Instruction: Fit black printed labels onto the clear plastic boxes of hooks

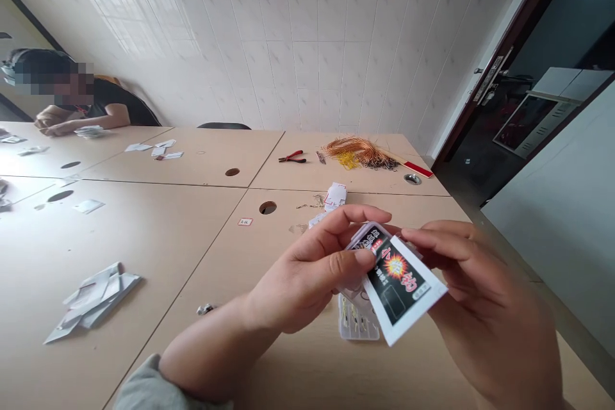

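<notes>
My left hand (307, 269) is closed around a small clear plastic box (356, 288), its thumb pressing on top. Over the box lies a white-edged paper packet (401, 282) with a black printed face, red characters and a yellow burst. My right hand (485, 301) is closed at the packet's far right side; its fingertips meet the upper edge, and its thumb is hidden. Below, partly covered by the packet, a clear compartment case (358, 327) with small hook-like pieces and yellowish strands rests on the table.
Red-handled pliers (292, 157) lie near a heap of copper-coloured strands (358, 148). White paper slips (335, 196) lie beyond my hands, with flat white packets (98, 295) at the left. Holes (268, 207) pierce the table (211, 237). Another person (106, 102) sits far left.
</notes>
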A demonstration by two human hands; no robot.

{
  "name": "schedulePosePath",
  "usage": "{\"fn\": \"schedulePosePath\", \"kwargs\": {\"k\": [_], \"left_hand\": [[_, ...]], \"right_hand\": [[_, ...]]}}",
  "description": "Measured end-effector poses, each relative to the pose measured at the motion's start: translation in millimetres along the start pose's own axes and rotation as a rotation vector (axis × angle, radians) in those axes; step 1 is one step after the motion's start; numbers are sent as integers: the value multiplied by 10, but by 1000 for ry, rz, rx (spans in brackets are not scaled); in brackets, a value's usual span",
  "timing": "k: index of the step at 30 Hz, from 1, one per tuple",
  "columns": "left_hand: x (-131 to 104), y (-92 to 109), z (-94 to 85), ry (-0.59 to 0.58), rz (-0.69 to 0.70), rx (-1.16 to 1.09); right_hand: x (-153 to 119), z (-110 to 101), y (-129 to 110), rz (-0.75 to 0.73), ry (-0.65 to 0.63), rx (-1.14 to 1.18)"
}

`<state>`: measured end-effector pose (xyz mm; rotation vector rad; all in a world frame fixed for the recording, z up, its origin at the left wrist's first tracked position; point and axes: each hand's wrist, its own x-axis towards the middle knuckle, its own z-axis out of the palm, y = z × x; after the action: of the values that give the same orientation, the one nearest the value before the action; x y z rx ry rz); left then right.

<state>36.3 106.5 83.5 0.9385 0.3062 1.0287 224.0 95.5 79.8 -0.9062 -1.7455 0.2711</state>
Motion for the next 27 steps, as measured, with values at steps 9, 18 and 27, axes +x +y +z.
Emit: {"fn": "schedulePosePath", "kwargs": {"k": [9, 18, 27], "left_hand": [[-15, -18, -11, 27, -105, 119], [-40, -1, -12, -43, -121, -38], [-65, 35, 20, -97, -120, -57]], "right_hand": [[-43, 31, 9, -64, 12, 38], [-28, 6, -3, -68, 51, -16], [-86, -24, -75, 63, 82, 74]]}}
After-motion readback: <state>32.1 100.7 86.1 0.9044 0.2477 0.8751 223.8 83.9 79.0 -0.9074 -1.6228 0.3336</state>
